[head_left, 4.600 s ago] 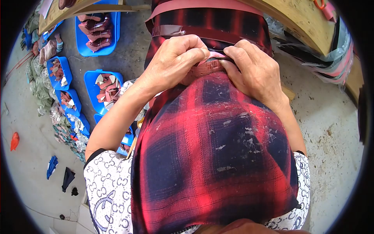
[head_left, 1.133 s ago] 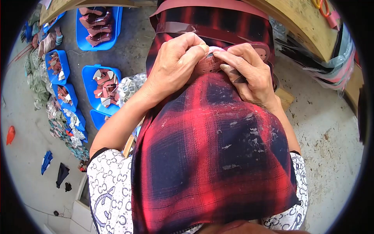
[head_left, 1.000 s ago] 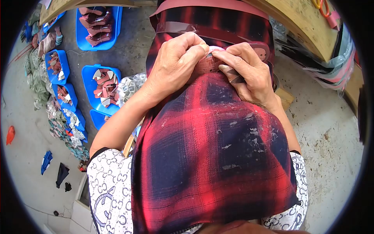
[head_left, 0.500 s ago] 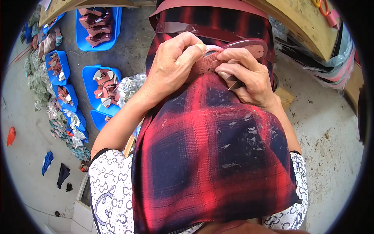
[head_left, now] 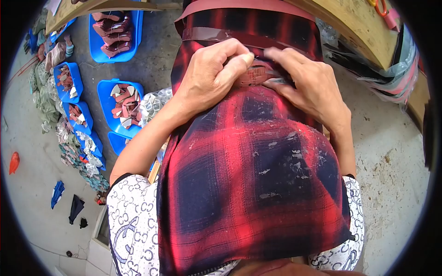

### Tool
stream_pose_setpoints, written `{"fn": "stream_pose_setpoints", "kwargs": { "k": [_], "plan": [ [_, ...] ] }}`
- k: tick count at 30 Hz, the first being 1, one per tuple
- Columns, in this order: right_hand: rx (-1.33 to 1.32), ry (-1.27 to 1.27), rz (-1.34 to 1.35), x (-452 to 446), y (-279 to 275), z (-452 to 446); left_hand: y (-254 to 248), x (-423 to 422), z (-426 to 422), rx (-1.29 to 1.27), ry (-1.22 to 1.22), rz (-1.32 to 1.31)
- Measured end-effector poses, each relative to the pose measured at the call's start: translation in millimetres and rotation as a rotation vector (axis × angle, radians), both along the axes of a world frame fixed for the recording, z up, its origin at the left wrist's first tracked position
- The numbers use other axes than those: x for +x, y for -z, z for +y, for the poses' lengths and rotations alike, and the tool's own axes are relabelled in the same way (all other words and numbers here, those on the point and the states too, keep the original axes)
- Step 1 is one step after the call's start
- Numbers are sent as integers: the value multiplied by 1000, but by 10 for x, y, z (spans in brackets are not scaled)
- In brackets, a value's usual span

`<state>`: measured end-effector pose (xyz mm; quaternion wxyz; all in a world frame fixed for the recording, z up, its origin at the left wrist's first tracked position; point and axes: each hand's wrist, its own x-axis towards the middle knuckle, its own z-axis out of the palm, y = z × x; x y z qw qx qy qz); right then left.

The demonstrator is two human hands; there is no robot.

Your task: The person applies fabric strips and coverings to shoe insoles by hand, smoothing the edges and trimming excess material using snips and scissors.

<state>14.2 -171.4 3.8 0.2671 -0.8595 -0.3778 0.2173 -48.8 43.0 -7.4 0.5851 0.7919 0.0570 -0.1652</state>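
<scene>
A reddish-brown piece with a textured surface lies over the lap of the red and black plaid apron, between my two hands. My left hand is closed in a pinch at the left edge of this piece. On its right side is my right hand, the forefinger blurred and stretched toward the top edge, the thumb low against the piece. Something dark shows between that thumb and the palm, too hidden to make out. A glossy dark red strip crosses the apron above the hands.
Blue trays of reddish and white pieces stand on the floor at left, beside clear plastic bags. A wooden table edge is at upper right, with orange-handled scissors on it and plastic-wrapped sheets beside it.
My right hand has shifted right and its fingers have opened out from their curl. The dark red rounded piece beyond it is no longer in sight. My left hand has moved slightly right, still pinched.
</scene>
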Motion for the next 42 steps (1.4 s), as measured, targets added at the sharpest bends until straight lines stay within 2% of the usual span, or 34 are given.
{"fn": "stream_pose_setpoints", "kwargs": {
  "k": [2, 3, 5, 6, 8, 10, 11, 12, 13, 15, 16, 18, 19, 21, 22, 23, 25, 26, 29, 33, 34, 36, 39, 40, 42],
  "plan": [
    [20, -34, 51, 65, 35, -57, 148, 56, -32, 17, -29, -257],
    [31, -48, 73, 104, 45, -82, 204, 114, -44, 130, -65, -606],
    [142, 88, 256, 157, 22, -108, 129, 136, 83, 244, -187, -808],
    [173, 173, 357, 176, -33, -98, 166, 48, 119, 71, -274, -825],
    [219, 385, 623, 246, -146, -53, 106, -228, 330, 21, -79, -719],
    [384, 403, 599, 317, -202, 89, 74, -320, 360, -35, -52, -476],
    [473, 401, 594, 346, -225, 172, 97, -286, 250, -115, -162, -337],
    [464, 384, 711, 377, -284, 242, 29, -165, 40, -406, -466, -255],
    [456, 389, 796, 377, -378, 332, 12, -7, -14, -608, -557, -309],
    [527, 289, 659, 323, -327, 455, -78, 222, 42, -796, -618, -224],
    [571, 230, 767, 333, -358, 478, -138, 292, 21, -856, -625, -213],
    [770, 426, 1012, 273, -368, 572, -210, 405, -83, -996, -627, -178],
    [750, 539, 1129, 304, -451, 566, -201, 432, -132, -1040, -644, -153],
    [947, 509, 720, 217, -111, 730, -168, 478, -220, -1124, -678, -97],
    [900, 435, 549, 226, -92, 717, -107, 462, -247, -1185, -682, -86],
    [857, 375, 374, 232, -73, 703, -51, 445, -258, -1181, -701, -71],
    [714, 369, 258, 237, -118, 712, -1, 421, -242, -1164, -752, -52],
    [678, 371, 292, 229, -129, 714, -28, 412, -217, -1033, -727, -111],
    [632, 350, 388, 199, -130, 728, -135, 494, -137, -953, -818, -187],
    [717, 224, 601, 152, -17, 882, -57, 536, 57, -973, -916, -203],
    [649, 164, 668, 177, -79, 877, -111, 543, 128, -1054, -1013, -166],
    [612, 95, 1042, 247, -241, 922, 2, 526, 381, -1215, -1044, -140],
    [589, 252, 1176, 305, -230, 1009, -95, 460, 548, -1335, -1102, -69],
    [628, 279, 1063, 300, -226, 1067, -117, 418, 566, -1380, -1135, -41],
    [610, 289, 1069, 363, -169, 1087, -117, 369, 589, -1440, -1190, 10]
  ]
}}
